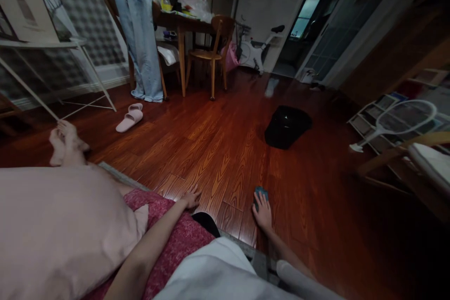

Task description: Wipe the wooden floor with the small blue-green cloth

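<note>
On the wooden floor (pixel 200 164), my right hand (pixel 263 213) rests over a small rounded blue-green object (pixel 260 191), fingers stretched across its top. The palm and fingers cover much of that object, and its kind is unclear. My left hand (pixel 191 197) is low by the floor beside a dark red patterned fabric (pixel 190 243), its fingers apart and nothing in them. Close below that hand shows a black curved edge (pixel 206 221). A large pale pink cushion (pixel 63 225) lies to the left of my left forearm.
A black bin (pixel 286 126) is on the floor ahead. Pink slippers (pixel 130 117) lie left, near bare feet (pixel 66 143) and a white-legged table (pixel 94 75). Wooden chairs (pixel 213 51) stand farther back. At right are a racket (pixel 404 117) and a shelf (pixel 372 126).
</note>
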A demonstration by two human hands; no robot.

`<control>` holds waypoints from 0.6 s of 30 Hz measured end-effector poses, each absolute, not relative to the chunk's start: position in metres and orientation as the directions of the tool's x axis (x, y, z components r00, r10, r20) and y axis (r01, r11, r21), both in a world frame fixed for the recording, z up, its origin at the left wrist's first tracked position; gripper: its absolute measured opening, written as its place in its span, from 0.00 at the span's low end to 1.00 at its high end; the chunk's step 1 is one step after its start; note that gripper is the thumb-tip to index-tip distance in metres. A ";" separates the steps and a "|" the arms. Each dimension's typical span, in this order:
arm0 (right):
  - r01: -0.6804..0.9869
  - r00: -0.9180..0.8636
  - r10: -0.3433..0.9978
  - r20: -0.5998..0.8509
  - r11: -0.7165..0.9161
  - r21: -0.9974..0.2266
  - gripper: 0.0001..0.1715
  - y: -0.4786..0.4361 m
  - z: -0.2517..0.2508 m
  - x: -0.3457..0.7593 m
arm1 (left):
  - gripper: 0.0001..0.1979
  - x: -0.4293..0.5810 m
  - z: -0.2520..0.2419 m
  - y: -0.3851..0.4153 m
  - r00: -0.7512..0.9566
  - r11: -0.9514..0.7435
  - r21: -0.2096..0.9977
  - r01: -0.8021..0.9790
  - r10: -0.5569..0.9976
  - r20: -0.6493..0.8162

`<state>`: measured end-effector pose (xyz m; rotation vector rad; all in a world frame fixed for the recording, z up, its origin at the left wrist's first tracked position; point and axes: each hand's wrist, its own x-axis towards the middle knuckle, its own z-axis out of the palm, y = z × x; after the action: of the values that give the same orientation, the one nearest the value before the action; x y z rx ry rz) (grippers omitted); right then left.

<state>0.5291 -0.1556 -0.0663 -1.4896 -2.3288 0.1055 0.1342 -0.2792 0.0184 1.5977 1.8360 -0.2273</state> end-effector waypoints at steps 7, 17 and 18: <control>0.907 0.116 0.927 0.357 0.047 -0.419 0.37 -0.137 -0.071 0.433 | 0.42 0.134 0.022 -0.279 -0.021 0.243 0.287 0.927 0.795 -0.606; 0.574 -0.779 0.612 0.140 0.784 -0.234 0.38 -0.224 -0.051 0.411 | 0.41 0.133 0.022 -0.279 -0.004 0.225 0.297 0.928 0.802 -0.597; 0.536 -0.813 0.571 0.118 0.812 -0.233 0.38 -0.225 -0.050 0.428 | 0.41 0.133 0.022 -0.279 0.000 0.224 0.303 0.926 0.805 -0.594</control>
<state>0.4278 -0.2250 -0.0497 -0.8674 -2.8142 0.2817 0.1328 -0.2795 0.0216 1.6006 1.8213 -0.2277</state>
